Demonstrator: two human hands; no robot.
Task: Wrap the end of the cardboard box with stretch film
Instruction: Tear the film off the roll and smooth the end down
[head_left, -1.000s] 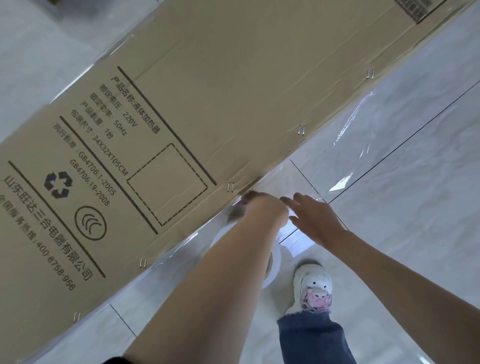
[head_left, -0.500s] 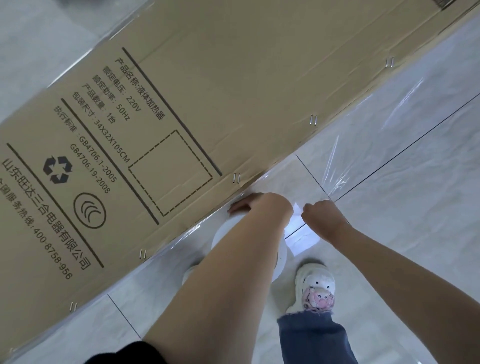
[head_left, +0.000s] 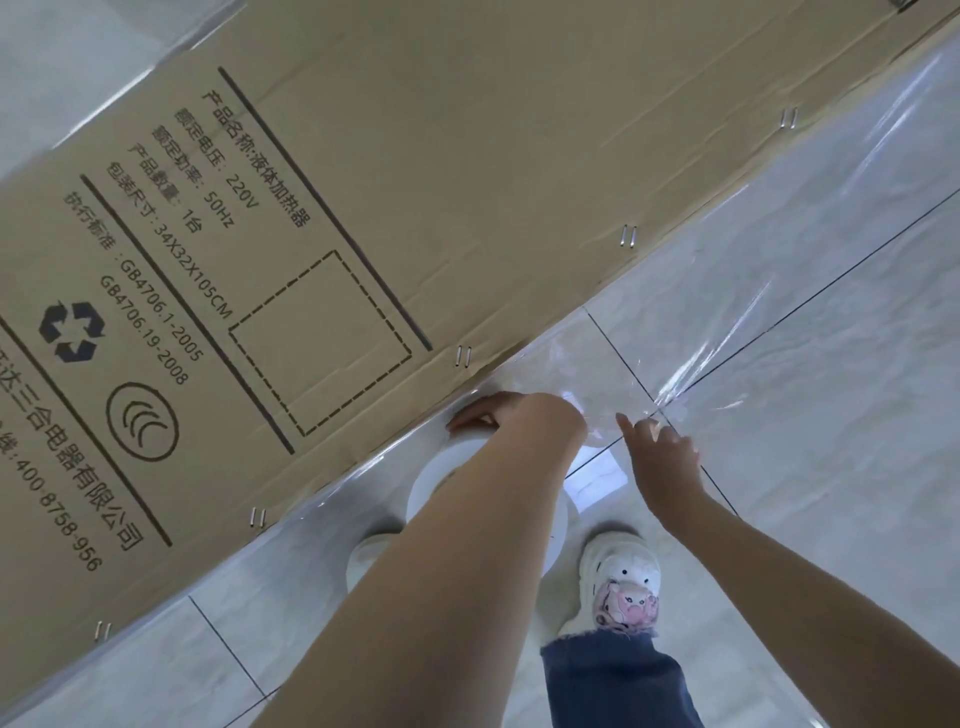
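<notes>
Gripping the film roll (head_left: 431, 483) with left hand (head_left: 519, 421), right hand (head_left: 662, 457) fingers spread on stretch film (head_left: 769, 322), beside cardboard box (head_left: 467, 156)

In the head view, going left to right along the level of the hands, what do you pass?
cardboard box → left hand → right hand → stretch film over the floor tiles.

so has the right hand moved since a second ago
Yes. The right hand has shifted right, away from the left hand, its fingers open again.
</notes>
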